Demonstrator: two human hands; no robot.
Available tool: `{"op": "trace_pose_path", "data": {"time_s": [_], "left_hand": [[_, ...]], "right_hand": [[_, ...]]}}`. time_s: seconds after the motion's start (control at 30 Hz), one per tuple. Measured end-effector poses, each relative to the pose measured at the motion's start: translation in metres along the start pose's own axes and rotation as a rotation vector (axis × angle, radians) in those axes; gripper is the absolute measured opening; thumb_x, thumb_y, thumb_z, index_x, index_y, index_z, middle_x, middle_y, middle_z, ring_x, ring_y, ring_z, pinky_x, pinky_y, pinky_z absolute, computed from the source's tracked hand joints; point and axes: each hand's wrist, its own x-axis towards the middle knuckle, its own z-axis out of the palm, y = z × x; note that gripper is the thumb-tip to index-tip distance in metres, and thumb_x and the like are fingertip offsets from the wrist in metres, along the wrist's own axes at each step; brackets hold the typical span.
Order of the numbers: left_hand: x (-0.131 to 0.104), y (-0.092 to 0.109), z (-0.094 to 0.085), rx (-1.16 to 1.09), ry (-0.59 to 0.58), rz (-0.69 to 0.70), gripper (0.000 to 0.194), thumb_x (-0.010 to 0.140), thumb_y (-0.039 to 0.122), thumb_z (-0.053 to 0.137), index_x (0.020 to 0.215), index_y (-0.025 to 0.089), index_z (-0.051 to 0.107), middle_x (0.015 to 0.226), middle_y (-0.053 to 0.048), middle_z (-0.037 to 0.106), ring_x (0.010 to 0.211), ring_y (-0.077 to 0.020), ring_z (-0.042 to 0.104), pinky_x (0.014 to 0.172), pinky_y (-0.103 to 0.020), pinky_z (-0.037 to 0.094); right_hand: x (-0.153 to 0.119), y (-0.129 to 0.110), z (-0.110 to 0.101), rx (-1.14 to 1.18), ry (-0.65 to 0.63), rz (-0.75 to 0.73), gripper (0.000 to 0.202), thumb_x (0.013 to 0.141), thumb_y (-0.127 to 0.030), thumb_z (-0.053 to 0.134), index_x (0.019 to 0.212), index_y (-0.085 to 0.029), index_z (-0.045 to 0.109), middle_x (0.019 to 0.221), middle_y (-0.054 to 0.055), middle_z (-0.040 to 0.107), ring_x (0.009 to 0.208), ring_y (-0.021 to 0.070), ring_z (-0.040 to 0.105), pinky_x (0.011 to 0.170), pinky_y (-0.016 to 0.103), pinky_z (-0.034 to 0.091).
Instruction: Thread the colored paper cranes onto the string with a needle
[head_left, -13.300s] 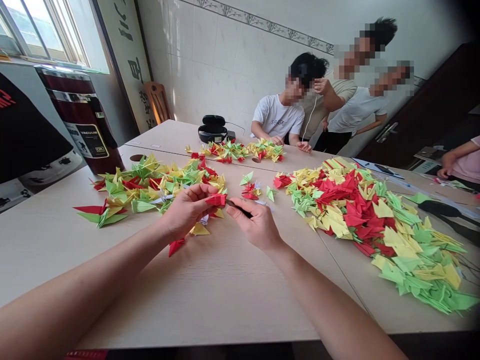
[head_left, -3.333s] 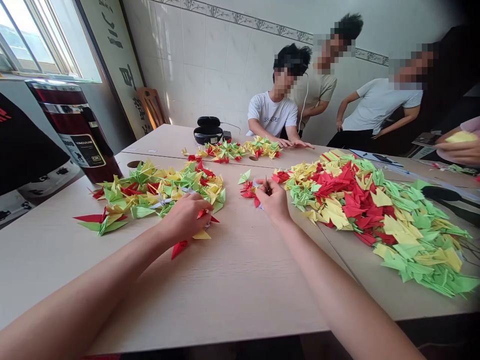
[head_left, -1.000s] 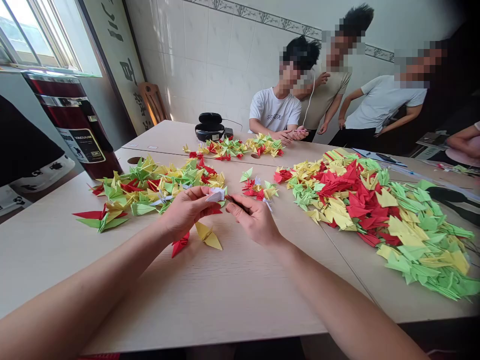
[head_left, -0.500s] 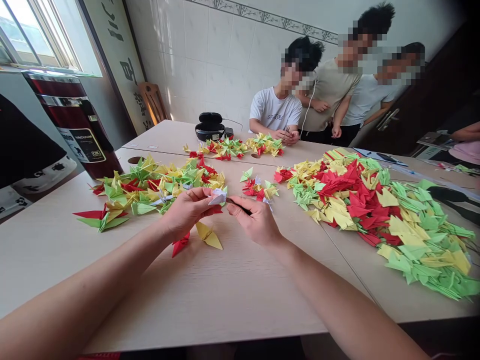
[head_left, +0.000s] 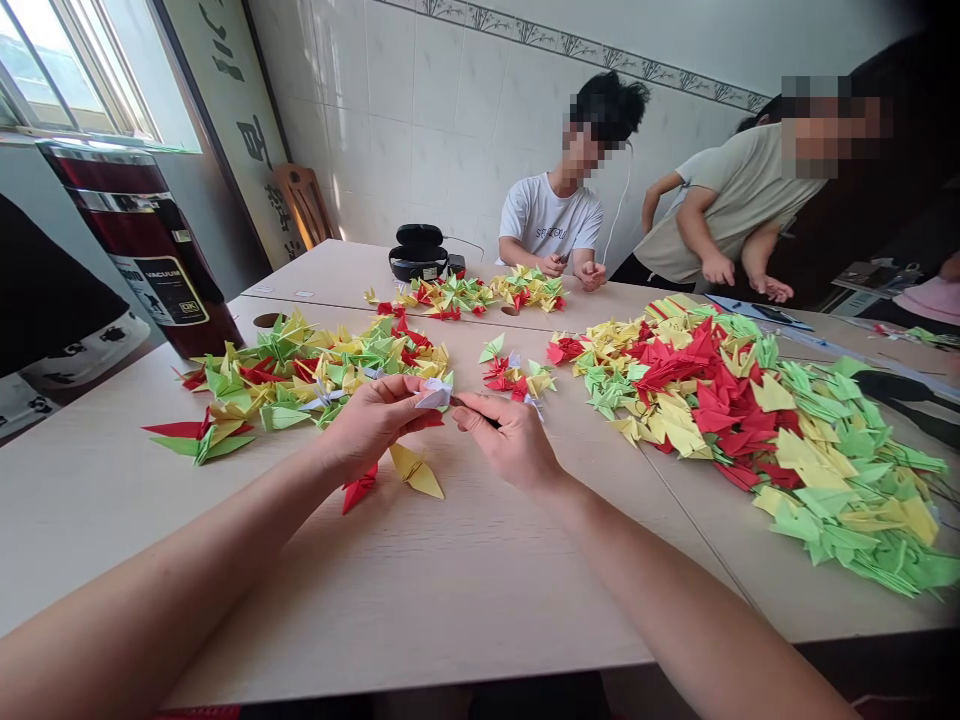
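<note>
My left hand [head_left: 377,415] pinches a small folded pale purple paper piece [head_left: 433,394] between thumb and fingers. From the right, my right hand [head_left: 510,430] grips a thin dark tool [head_left: 491,421] whose tip meets the paper piece. Just below my left hand lie a yellow paper crane [head_left: 417,472] and a red one [head_left: 361,489]. Behind my hands a small cluster of mixed cranes [head_left: 517,378] rests on the table.
Mixed paper cranes [head_left: 300,365] are heaped at the left beside a dark red flask [head_left: 142,250]. Flat folded papers [head_left: 750,420] form a large pile at the right. Across the table [head_left: 480,580], a person [head_left: 551,220] sits near a black case [head_left: 418,262]; another person [head_left: 720,200] leans over.
My hands hold nearly the same pose. Across the table, the seated person's hands have moved apart. The standing person in beige has bent forward to the right, largely hiding the one behind.
</note>
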Motion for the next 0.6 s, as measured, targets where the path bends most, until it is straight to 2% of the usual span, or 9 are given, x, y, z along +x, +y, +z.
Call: {"op": "trace_pose_path", "data": {"time_s": [0.2,0.43,0.6], "left_hand": [[0.0,0.0,0.001,-0.019,0.062,0.07,0.026,0.056,0.028,0.078,0.071,0.016,0.061,0.07,-0.001,0.066,0.065,-0.014,0.063,0.074,-0.033,0.052],[0.001,-0.002,0.0,0.308,0.184,0.311,0.026,0.063,0.033,0.073,0.078,0.015,0.062,0.075,-0.002,0.065,0.072,-0.0141,0.061,0.069,-0.027,0.049],[0.002,-0.009,0.0,0.399,0.157,0.371,0.029,0.064,0.033,0.071,0.084,0.015,0.061,0.08,-0.003,0.065,0.075,-0.0151,0.062,0.071,-0.029,0.052]], "right_hand": [[0.0,0.002,0.001,0.006,-0.014,0.017,0.025,0.083,-0.029,0.053,0.102,-0.021,0.067,0.091,0.004,0.069,0.081,0.0181,0.062,0.073,0.03,0.048],[0.001,0.006,0.0,-0.073,0.034,-0.034,0.024,0.082,-0.03,0.055,0.102,-0.019,0.066,0.091,0.005,0.069,0.08,0.0185,0.062,0.073,0.029,0.048],[-0.001,0.0,0.0,-0.205,-0.004,-0.119,0.022,0.085,-0.029,0.052,0.099,-0.02,0.065,0.078,0.004,0.066,0.07,0.0165,0.058,0.064,0.027,0.044]]}}
